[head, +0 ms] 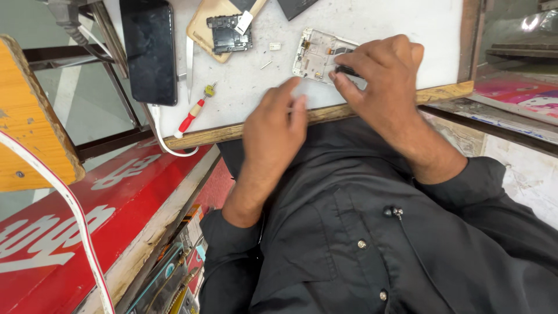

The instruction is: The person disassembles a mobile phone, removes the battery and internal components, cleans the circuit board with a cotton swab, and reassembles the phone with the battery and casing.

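A white bench is filling the upper frame, and I'm watching the opened phone lying at top centre. My right hand is pinching a dark part at its edge; my left hand is curling loosely just below, holding nothing I can see. It's looking light and fragile, so I'm judging the rim the safest hold.

Screens, a sign and printed sheets around the white table

A dark, blank smartphone lies at the table's left edge; a red signboard with white lettering runs below that edge; a pink printed sheet lies beyond its right edge; colourful small packages sit under the sign.
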Demonstrator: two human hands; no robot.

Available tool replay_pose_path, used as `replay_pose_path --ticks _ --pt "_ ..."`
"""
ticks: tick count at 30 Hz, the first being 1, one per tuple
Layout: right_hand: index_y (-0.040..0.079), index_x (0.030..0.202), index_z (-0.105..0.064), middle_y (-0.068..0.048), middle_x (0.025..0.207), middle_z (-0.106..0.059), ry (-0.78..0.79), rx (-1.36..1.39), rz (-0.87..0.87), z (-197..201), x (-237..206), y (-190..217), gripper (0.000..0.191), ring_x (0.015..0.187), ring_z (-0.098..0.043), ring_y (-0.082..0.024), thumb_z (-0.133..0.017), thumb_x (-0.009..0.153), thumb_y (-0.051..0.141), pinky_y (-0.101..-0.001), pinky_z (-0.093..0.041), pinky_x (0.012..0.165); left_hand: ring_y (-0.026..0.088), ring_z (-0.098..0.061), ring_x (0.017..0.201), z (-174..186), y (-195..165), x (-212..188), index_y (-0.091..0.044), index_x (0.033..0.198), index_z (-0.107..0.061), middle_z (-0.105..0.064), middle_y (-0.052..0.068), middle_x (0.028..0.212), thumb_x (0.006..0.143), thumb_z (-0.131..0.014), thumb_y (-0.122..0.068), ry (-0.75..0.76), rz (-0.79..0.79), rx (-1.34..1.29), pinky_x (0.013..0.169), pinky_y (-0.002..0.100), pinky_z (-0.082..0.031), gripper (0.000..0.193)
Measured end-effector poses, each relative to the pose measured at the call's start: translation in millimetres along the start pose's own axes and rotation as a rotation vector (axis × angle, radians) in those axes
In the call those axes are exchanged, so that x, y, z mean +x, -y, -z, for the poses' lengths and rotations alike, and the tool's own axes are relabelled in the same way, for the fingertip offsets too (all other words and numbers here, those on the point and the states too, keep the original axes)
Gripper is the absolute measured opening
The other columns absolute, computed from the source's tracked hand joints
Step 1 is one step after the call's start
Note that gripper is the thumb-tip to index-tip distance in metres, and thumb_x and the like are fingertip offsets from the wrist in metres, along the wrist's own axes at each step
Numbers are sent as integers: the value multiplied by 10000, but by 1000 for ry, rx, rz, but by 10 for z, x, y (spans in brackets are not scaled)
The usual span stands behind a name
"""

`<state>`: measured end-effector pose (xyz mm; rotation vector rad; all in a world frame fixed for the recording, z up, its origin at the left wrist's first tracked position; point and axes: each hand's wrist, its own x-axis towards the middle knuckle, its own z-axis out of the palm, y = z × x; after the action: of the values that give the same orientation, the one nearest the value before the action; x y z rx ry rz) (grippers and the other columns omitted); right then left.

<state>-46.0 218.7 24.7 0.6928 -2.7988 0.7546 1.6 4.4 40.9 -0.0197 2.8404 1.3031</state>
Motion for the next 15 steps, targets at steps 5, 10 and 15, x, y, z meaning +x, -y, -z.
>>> replay_pose_path --ticks 5,10,15 --pt "120 1135 -793 27 1060 -731 -24 33 8 -61 -31 -9 100 1026 -513 -161 -817 1042 149 -382 -315 976 239 -705 742 216 165 -49 -122 1242 -677 -710 75 1066 997 -709 -156 -67 85 16 665 373 -576 250" --pt "103 1122 -795 17 1046 -734 -51 28 16 -62 -50 7 106 1088 -551 -177 -819 1027 142 -387 -331 1000 295 -690 1009 140 212 126 -111 1284 -638 -618 109 1291 923 -766 -209 -165 -296 284 811 375 -584 395" --pt "117 1118 -803 2 1017 -718 -45 107 -42 -101 20 -61 87 1074 -583 -202 -822 1036 140 -401 -375 1025 269 -672 860 -227 133 252 -69 1168 -670 -625 84 1127 899 -804 -275 -87 -262 271 702 389 -550 364"
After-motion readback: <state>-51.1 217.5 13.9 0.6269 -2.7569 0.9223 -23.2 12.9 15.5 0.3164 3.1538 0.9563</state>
